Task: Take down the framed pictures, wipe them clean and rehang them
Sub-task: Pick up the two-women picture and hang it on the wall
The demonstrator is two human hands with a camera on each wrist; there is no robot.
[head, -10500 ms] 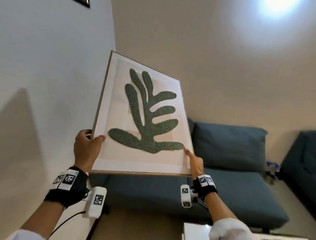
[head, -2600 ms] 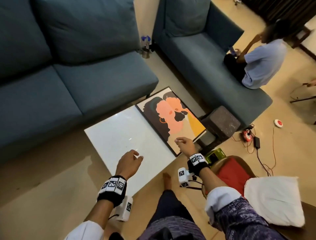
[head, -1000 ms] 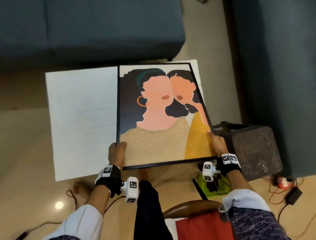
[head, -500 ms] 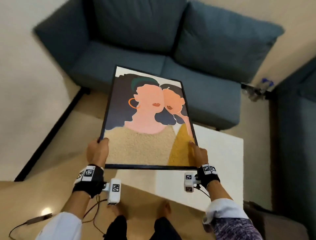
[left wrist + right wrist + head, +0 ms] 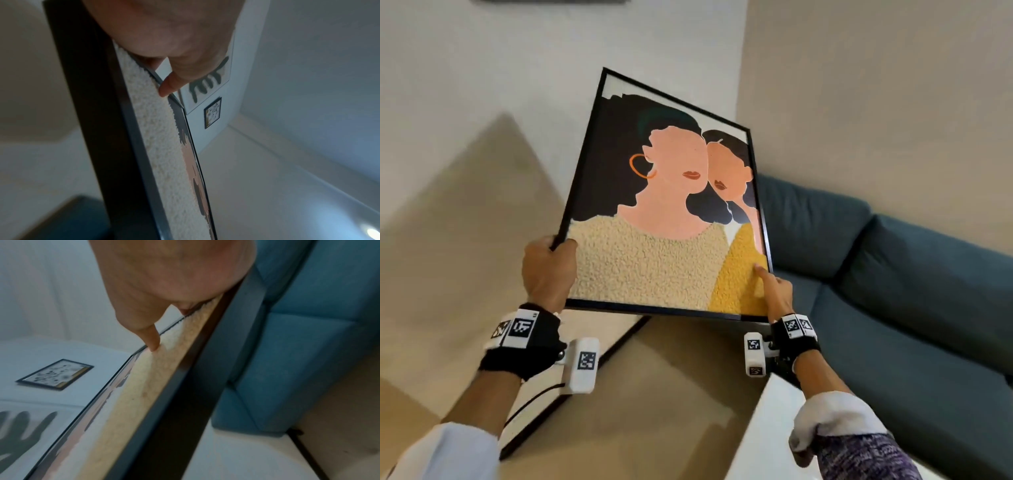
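A black-framed picture of two women [image 5: 664, 205] is held up in front of the white wall, tilted back. My left hand [image 5: 549, 263] grips its lower left edge, thumb on the glass [image 5: 166, 87]. My right hand [image 5: 774, 291] holds the lower right corner, thumb lying on the glass [image 5: 152, 344], the other fingers hidden behind the frame. In the wrist views the frame [image 5: 98, 129] [image 5: 164, 402] shows edge-on. A green leaf picture [image 5: 207, 84] and a small black-framed picture [image 5: 212, 112] [image 5: 55, 374] hang on the wall.
A blue sofa [image 5: 893, 291] stands along the right wall. A white table's corner [image 5: 763, 428] lies below my right arm. A dark skirting line [image 5: 571, 387] runs along the floor under the left wall. Another frame's edge [image 5: 551, 1] shows at top.
I picked the two-women picture up off the white table. Over the last second I raised it and turned left, from above the sofa toward the white wall.
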